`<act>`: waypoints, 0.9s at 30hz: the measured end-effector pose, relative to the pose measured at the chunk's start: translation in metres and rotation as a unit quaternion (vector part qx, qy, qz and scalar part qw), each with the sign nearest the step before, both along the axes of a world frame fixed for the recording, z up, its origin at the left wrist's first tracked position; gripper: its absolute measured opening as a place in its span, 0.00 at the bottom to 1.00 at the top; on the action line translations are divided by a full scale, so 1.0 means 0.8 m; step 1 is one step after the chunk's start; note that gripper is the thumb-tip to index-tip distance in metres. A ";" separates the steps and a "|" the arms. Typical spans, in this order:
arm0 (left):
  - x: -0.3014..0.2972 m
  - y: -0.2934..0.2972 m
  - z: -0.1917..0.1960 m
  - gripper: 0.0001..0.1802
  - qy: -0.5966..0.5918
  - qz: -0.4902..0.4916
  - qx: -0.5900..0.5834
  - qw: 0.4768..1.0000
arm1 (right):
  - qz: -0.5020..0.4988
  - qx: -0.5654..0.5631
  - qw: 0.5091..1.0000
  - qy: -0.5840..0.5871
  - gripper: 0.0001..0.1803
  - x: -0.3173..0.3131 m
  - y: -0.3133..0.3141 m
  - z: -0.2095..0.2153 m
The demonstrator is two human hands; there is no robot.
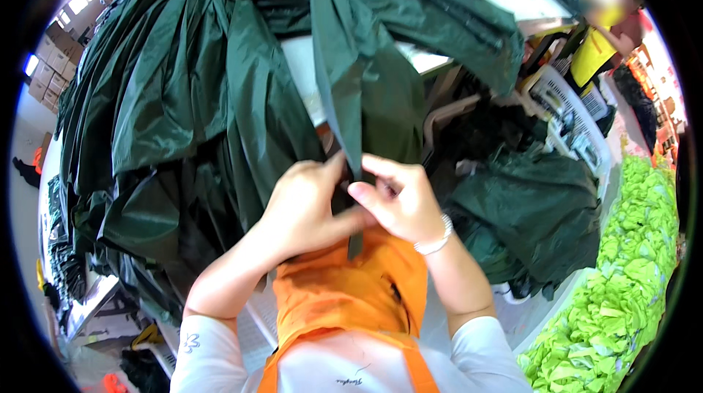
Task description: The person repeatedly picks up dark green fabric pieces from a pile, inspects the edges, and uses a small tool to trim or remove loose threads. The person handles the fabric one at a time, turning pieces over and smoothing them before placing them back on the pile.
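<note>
A person in an orange apron (348, 283), seen from above, brings both hands together low in front of the body, around the narrow lower end of a dark green strip (346, 93). The strip hangs down from a heap of matching cloth (168, 93) that covers most of a white bench (299, 64) and spills over its near edge. The left hand (304, 199) lies with its thumb stretched across toward the right; the right hand (403, 195), a bracelet (437, 238) at its wrist, curls thumb and forefinger beside the strip. The fingertips are partly hidden and blurred, so it cannot be told whether either hand pinches the strip firmly. A short tail of it seems to show below the hands, against the apron. To the right sit a crumpled green bundle (531, 210), a pale crate (575, 111) and a long lime-green pile (622, 261). The likeliest trouble is the slick-looking strip slipping or twisting if the grip is loose. A hard tug might drag heaped cloth over the bench edge, since much of it already overhangs, and the folds hanging close by could get caught up in the fingers.
</note>
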State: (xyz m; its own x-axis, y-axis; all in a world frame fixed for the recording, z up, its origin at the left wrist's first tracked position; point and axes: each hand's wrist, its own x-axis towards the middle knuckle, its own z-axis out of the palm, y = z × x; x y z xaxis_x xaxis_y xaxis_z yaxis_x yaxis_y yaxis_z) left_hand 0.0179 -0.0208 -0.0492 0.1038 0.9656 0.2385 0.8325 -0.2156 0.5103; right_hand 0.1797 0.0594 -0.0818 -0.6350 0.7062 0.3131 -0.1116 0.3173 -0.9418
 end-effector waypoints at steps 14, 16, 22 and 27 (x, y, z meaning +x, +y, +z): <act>-0.025 0.000 -0.060 0.28 -0.444 0.140 0.053 0.883 | -0.098 -0.332 0.938 -0.032 0.19 0.105 0.043 -0.145; 0.006 -0.007 -0.063 0.32 -0.112 0.236 0.222 0.940 | -0.127 -0.326 0.937 -0.022 0.19 0.107 0.034 -0.131; 0.089 -0.015 -0.087 0.40 0.007 0.001 0.189 0.982 | -0.110 -0.363 0.924 0.041 0.19 0.102 0.009 -0.080; 0.090 0.006 -0.099 0.26 -0.042 -0.037 0.225 0.973 | -0.128 -0.330 0.930 0.102 0.10 0.108 -0.002 -0.066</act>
State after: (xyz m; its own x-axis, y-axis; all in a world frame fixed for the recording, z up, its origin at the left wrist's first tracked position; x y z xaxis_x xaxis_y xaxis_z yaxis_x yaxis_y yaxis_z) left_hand 0.0902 -0.0157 -0.1282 0.1308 0.7516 0.6465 0.7662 -0.4905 0.4152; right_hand 0.2662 0.0581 -0.1346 -0.3948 0.9071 -0.1461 -0.3096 -0.2810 -0.9084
